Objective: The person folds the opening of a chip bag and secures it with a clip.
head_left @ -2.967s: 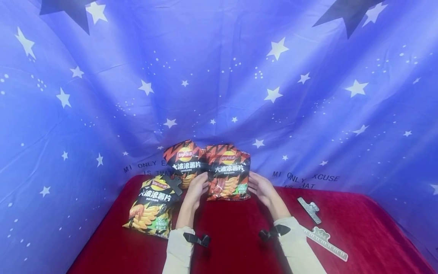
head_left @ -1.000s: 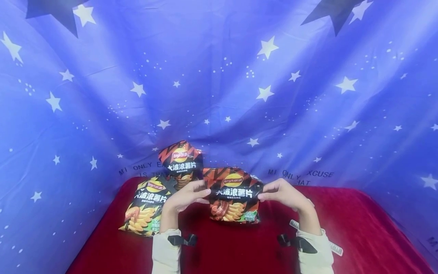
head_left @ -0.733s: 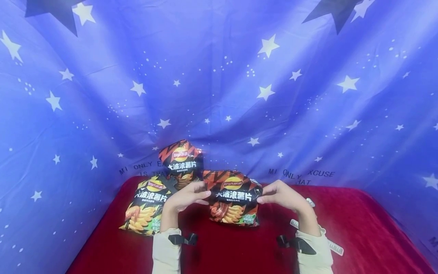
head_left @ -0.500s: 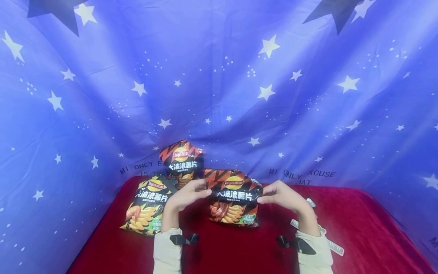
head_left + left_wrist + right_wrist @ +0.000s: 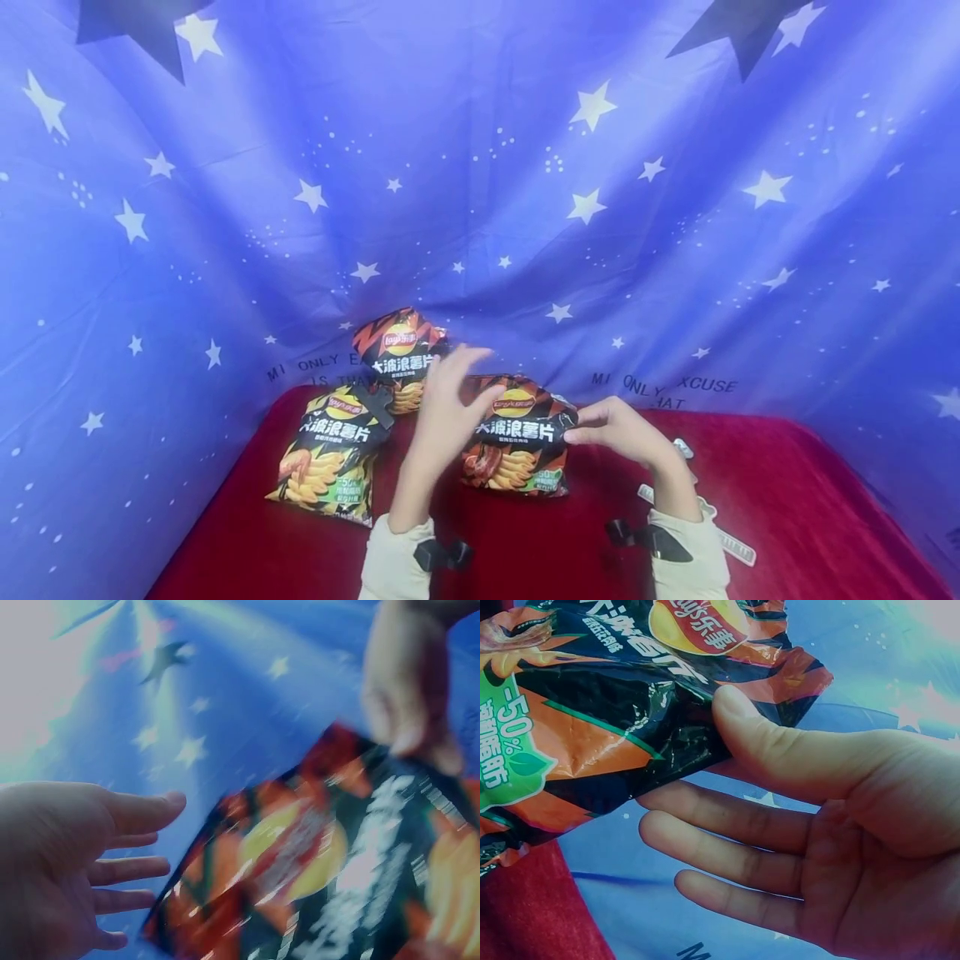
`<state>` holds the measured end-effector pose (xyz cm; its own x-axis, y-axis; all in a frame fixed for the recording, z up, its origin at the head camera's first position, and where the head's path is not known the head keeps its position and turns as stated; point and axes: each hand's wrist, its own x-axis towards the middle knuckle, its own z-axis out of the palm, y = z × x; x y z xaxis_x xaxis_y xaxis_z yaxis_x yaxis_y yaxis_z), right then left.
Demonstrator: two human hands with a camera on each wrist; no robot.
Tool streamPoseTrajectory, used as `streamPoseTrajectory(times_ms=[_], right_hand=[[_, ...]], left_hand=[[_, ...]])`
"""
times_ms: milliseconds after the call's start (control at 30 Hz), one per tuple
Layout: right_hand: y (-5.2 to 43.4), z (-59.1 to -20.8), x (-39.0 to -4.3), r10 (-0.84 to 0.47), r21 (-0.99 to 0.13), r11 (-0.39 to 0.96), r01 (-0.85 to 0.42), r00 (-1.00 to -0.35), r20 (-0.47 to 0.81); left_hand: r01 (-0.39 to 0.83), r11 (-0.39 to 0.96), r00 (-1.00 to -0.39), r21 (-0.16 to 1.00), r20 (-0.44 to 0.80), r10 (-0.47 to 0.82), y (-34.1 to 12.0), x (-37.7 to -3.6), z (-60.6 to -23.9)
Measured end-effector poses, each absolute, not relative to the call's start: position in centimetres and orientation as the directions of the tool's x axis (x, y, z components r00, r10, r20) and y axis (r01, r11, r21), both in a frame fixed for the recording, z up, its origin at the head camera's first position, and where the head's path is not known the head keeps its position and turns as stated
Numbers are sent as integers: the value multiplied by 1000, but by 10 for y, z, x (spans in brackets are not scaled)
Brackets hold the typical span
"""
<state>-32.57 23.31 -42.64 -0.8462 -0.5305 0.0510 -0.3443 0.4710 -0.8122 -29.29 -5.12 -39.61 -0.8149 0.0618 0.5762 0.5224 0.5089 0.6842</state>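
orange-and-black crisp bag (image 5: 519, 433) standing upright near the middle of the red velvet tabletop (image 5: 525, 542), pinched at its right upper edge by the right hand (image 5: 618, 429); thumb on the printed front, index finger behind, remaining fingers extended below and clear of the foil, as seen from the right wrist (image 5: 795, 825). left hand (image 5: 448, 400) lifted off the bag, blurred, fingers spread and relaxed, gripping nothing; palm open just beside the bag's left edge in the left wrist view (image 5: 75, 862). second orange-and-black crisp bag (image 5: 401, 354) upright at the back, against the blue star-printed backdrop (image 5: 480, 167). yellow-and-black crisp bag (image 5: 333, 454) lying tilted to the left, just beside the left forearm. pale bag clips (image 5: 731, 546) on the cloth to the right, partly hidden behind the right wrist. cream sleeves (image 5: 393, 567) on both forearms, each with a black strap at the cuff.
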Motion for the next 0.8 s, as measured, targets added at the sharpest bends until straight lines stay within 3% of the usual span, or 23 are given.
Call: streamPoseTrajectory(times_ms=[233, 800], right_hand=[[225, -427, -323, -518, -812, 478, -334, -854, 46], [212, -427, -323, -417, -823, 419, -384, -886, 201]], left_hand=[[513, 662, -784, 546, 613, 102, -32, -297, -407], [560, 606, -710, 564, 705, -1, -42, -313, -418]])
